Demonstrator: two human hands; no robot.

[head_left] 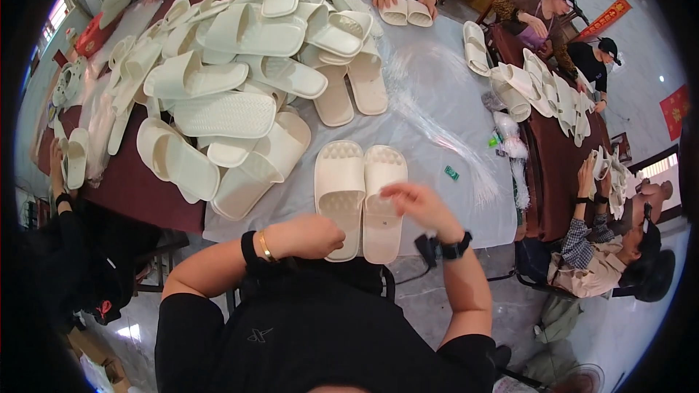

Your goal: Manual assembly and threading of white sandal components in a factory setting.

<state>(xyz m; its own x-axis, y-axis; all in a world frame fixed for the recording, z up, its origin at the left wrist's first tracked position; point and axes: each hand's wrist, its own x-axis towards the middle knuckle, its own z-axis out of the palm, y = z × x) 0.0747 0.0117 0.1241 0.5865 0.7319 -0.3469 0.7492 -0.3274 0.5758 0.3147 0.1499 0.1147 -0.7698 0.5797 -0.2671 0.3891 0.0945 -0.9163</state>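
A pair of cream slippers lies side by side in front of me, the left slipper [339, 178] and the right slipper [386, 167], their bumpy footbeds showing at the far ends. My left hand [309, 236] is closed, its curled fingertips over the near part of the left slipper. Whatever those fingers may hold is hidden. Over the right slipper's strap hovers my right hand [419, 205], fingers bent together and slightly blurred. Anything pinched there is too small to make out. A large heap of cream slippers [226, 113] rises on the left, close beyond my left forearm.
Clear thin strands [455, 142] trail across the grey plastic sheet [429, 65], near a small green packet [451, 172]. A person's hands [408, 0] hold slippers across the table. More workers sit along a brown-covered table [546, 167] at right. Another person's hand [57, 164] touches slippers at far left.
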